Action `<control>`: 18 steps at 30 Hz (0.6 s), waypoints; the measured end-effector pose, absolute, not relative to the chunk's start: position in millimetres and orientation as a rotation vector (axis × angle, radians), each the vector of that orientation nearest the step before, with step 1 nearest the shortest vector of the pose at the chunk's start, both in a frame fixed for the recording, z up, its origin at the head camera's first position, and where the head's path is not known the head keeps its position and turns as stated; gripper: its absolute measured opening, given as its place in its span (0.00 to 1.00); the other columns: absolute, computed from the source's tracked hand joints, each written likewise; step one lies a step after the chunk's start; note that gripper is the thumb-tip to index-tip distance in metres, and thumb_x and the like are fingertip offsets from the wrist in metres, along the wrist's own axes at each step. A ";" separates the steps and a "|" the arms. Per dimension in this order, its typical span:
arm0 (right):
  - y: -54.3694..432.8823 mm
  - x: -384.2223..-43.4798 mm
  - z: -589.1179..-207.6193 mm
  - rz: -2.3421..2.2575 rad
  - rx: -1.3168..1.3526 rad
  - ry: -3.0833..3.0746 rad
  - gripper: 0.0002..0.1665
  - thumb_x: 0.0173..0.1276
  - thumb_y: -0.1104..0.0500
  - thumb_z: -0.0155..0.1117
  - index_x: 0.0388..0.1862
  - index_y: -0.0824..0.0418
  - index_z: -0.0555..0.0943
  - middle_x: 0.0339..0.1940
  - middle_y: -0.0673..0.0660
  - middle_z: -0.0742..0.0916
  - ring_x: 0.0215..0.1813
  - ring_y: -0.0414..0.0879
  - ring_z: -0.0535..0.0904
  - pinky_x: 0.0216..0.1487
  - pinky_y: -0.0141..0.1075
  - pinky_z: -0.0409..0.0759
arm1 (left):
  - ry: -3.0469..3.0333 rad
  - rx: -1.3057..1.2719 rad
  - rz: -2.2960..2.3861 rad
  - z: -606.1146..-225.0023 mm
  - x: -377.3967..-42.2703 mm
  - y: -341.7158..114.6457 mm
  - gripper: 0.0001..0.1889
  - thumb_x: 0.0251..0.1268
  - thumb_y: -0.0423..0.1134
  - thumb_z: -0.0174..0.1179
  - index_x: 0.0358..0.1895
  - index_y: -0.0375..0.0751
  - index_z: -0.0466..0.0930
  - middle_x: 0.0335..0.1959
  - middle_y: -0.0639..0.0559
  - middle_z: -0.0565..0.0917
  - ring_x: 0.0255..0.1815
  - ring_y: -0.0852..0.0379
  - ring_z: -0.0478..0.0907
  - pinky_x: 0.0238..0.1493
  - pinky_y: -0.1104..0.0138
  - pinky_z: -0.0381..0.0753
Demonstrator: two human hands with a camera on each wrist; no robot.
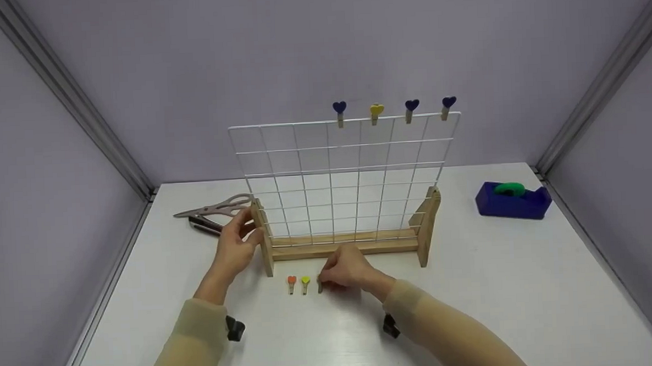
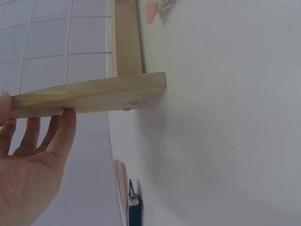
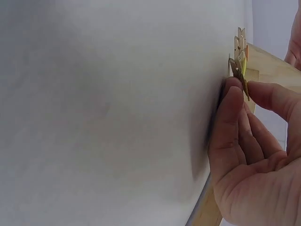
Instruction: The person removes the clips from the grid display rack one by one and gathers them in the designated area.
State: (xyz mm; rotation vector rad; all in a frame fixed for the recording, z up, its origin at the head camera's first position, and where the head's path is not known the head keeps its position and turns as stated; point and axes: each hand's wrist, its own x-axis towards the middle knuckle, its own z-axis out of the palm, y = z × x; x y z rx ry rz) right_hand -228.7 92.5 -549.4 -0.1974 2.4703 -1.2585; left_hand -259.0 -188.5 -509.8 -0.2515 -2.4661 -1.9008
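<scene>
A white wire grid (image 1: 332,188) stands in a wooden stand (image 1: 345,249). My left hand (image 1: 234,250) grips the stand's left upright (image 2: 89,94), thumb on one side and fingertips against the other. On the table in front of the stand, my right hand (image 1: 349,267) pinches a small wooden clothespin (image 3: 237,70) between thumb and fingers. Left of it lie two heart-topped clothespins, an orange one (image 1: 292,281) and a yellow one (image 1: 305,282). Along the grid's top wire are clipped a yellow heart clothespin (image 1: 377,110) and three dark blue ones, one of them (image 1: 340,108) leftmost.
Scissors (image 1: 217,207) and a dark-handled cutter (image 1: 204,225) lie left of the stand, close to my left hand. At the right stands a blue tape dispenser (image 1: 513,205) with a green roll. Grey walls (image 1: 326,51) enclose the white table (image 1: 501,296).
</scene>
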 end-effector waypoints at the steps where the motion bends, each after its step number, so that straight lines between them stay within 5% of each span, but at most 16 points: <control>1: 92.1 -228.2 -549.4 -1.252 -0.198 2.480 0.05 0.69 0.58 0.82 0.35 0.59 0.98 0.28 0.53 0.96 0.28 0.39 0.88 0.29 0.26 0.85 | -2.466 -0.251 -1.900 -509.9 -259.0 -188.3 0.29 0.83 0.24 0.59 0.82 0.35 0.71 0.79 0.33 0.77 0.84 0.33 0.75 0.72 0.71 0.89; 18: 91.6 -223.6 -548.8 -1.171 -0.271 2.650 0.08 0.67 0.56 0.82 0.34 0.59 0.98 0.27 0.52 0.95 0.29 0.36 0.82 0.31 0.25 0.80 | -2.464 -0.266 -1.908 -509.4 -257.3 -188.6 0.30 0.83 0.23 0.58 0.84 0.34 0.69 0.80 0.33 0.76 0.84 0.32 0.74 0.75 0.67 0.88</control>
